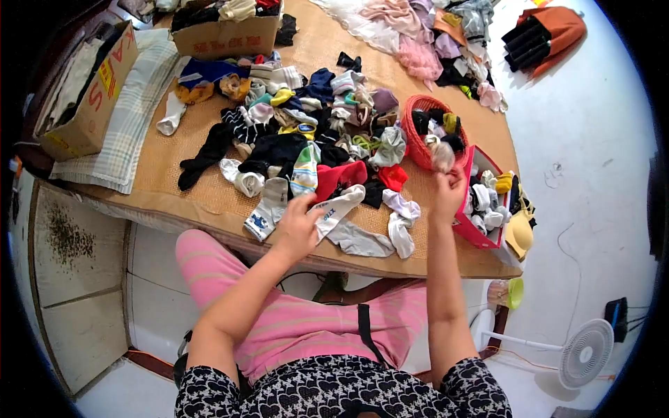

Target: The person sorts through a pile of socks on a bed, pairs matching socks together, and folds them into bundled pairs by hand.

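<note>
My left hand [298, 228] is at the front of a sock pile, its fingers apart and the fingertips close to a white sock [338, 211] with dark lettering. I cannot tell whether they press on it. Left of that hand lies a grey-white sock [263, 217] with a blue figure. My right hand [449, 194] is closed, pinching a small beige bundled sock [442, 159] at the near rim of the red basket [412, 143]. Dark, white and yellow bundles sit inside the basket. A white sock [400, 233] lies between my hands.
A pink-red box [481, 240] with rolled socks stands right of the basket, beside a yellow bra [519, 233]. Cardboard boxes [226, 43] of clothes stand at the back left. Pink and pale clothes [411, 42] lie at the back. A white fan [585, 354] is at lower right.
</note>
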Demonstrator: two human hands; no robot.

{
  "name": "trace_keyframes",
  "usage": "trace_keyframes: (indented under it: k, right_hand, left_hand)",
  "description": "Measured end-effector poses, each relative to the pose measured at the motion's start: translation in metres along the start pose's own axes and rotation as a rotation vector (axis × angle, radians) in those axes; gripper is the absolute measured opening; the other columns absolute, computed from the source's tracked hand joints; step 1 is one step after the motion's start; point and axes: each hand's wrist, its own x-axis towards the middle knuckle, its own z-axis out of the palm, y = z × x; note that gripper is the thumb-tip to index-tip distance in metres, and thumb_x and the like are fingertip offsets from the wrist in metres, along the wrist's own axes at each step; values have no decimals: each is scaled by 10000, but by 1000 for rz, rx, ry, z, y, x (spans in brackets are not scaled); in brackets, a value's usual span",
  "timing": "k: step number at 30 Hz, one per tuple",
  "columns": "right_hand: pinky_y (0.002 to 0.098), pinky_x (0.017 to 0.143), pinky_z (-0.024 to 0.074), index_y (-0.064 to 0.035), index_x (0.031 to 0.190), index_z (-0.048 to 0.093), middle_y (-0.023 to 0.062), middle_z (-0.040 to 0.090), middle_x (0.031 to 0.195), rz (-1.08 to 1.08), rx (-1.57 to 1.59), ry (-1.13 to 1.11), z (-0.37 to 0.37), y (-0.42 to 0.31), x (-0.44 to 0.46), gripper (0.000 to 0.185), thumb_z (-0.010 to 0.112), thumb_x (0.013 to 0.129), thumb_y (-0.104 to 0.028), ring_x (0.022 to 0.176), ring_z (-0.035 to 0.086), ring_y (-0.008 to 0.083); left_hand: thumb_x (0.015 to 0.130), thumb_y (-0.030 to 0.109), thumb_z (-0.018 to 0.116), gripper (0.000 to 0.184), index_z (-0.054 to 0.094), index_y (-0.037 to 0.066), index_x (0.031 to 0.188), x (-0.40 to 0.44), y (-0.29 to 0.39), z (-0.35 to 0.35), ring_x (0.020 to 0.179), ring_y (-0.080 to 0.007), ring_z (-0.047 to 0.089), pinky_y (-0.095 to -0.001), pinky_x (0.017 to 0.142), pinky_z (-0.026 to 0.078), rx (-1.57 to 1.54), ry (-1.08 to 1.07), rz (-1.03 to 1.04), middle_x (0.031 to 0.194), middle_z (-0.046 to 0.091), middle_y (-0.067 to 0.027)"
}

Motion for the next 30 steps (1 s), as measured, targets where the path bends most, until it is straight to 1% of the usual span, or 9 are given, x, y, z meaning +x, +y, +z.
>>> trace_keyframes:
  k: [2,7,10,15,18,20,22,24,30]
  right_hand:
    - [221,710,420,24,1179,481,9,544,847,36,109,23,14,-10,22,401,618,811,-56,748,499,83]
    - [307,749,486,-24,956,658,118,616,964,-260,-380,-529,79,-2,-4,204,626,771,-105,858,597,225]
    - [399,957,374,-94,1008,674,166,571,1102,-314,-481,-714,124,23,-33,291,667,741,-209,1097,472,331]
    - [483,960,335,-191,925,717,47,570,1182,-244,-871,-1069,155,33,-54,285,569,742,-351,1161,428,293]
    - [517,884,361,-176,791,727,72,667,898,-202,-1183,-1110,176,-8,-32,225,549,735,-302,976,557,291]
    - [474,762,440,-107,708,693,131,647,808,-321,-1041,-921,195,0,-16,192,568,728,-252,765,599,331]
    - [434,729,468,-70,709,665,126,622,792,-571,-818,-840,223,2,-4,158,565,754,-183,784,579,337]
    - [391,797,458,-65,896,640,99,609,959,-630,-650,-879,254,0,-2,156,580,753,-48,908,553,314]
    - [366,857,464,-123,1139,567,59,531,1218,-834,-647,-858,342,22,5,424,574,730,-13,1117,488,281]
  left_hand:
    - [709,56,600,326,584,70,1034,7,-9,-5,1224,-380,364,-454,987,342,146,61,-16,1285,410,-196]
    - [774,148,608,405,563,50,1165,3,-39,10,1330,-337,247,-513,1079,179,352,-131,-130,1392,344,-171]
    - [813,174,595,409,548,15,1187,5,-41,5,1330,-284,267,-523,1079,166,373,-191,-108,1345,425,-128]
    - [760,286,669,500,532,41,1174,11,-35,-8,1314,-282,279,-579,1053,173,315,-227,-169,1279,452,-104]
    - [650,385,751,691,461,72,1194,10,-38,-5,1343,-301,175,-654,1009,172,341,-273,-190,1298,340,-110]
    - [640,384,758,693,454,73,1179,11,-41,-2,1343,-306,161,-669,996,171,325,-272,-194,1291,330,-111]
    - [634,385,764,694,467,72,1177,15,-45,-2,1342,-301,161,-673,985,178,312,-312,-224,1283,335,-105]
    - [630,399,764,703,492,74,1191,17,-50,-5,1344,-296,165,-666,996,165,310,-321,-207,1284,349,-105]
    - [660,446,719,694,497,83,1209,18,-58,-9,1337,-290,192,-668,997,145,333,-331,-162,1285,390,-110]
